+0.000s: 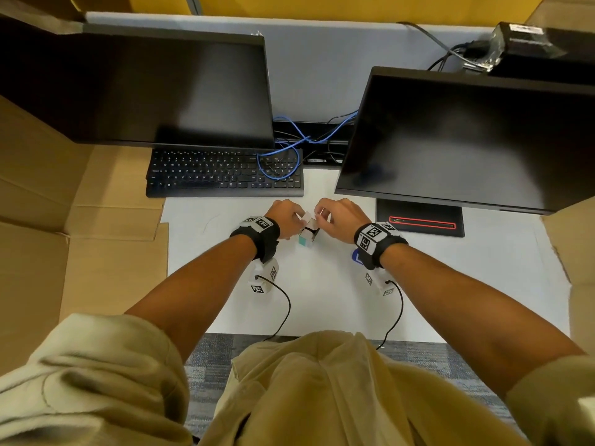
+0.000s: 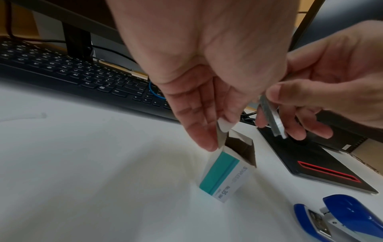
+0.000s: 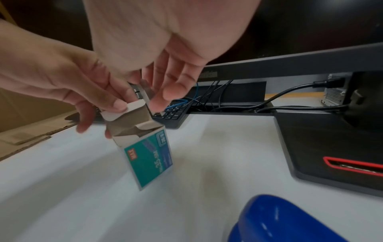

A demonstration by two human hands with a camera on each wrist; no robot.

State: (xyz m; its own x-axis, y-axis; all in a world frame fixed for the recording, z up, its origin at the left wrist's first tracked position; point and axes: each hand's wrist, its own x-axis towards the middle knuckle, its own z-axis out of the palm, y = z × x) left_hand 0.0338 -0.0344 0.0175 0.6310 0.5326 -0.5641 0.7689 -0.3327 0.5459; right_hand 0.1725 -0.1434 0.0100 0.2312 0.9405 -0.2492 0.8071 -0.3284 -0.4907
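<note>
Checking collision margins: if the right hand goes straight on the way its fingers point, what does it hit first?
Most likely the raised flap of the staple box, which the left hand pinches. The right hand, pinching a staple strip, points towards it, though depth is unclear.

Small print on the staple box (image 3: 148, 161) is blurred.

A white desk (image 1: 322, 310) carries two dark monitors, a left monitor (image 1: 145, 91) and a right monitor (image 1: 467, 140). A black keyboard (image 1: 225, 173) lies below the left one's lower edge, with a blue cable (image 1: 289, 146) looped over its right end. The right monitor's black base (image 1: 421, 222) has a red-rimmed slot. A blue stapler (image 2: 342, 217) lies near that base, its top lifted. Flattened cardboard (image 1: 48, 220) covers the desk's left side.
</note>
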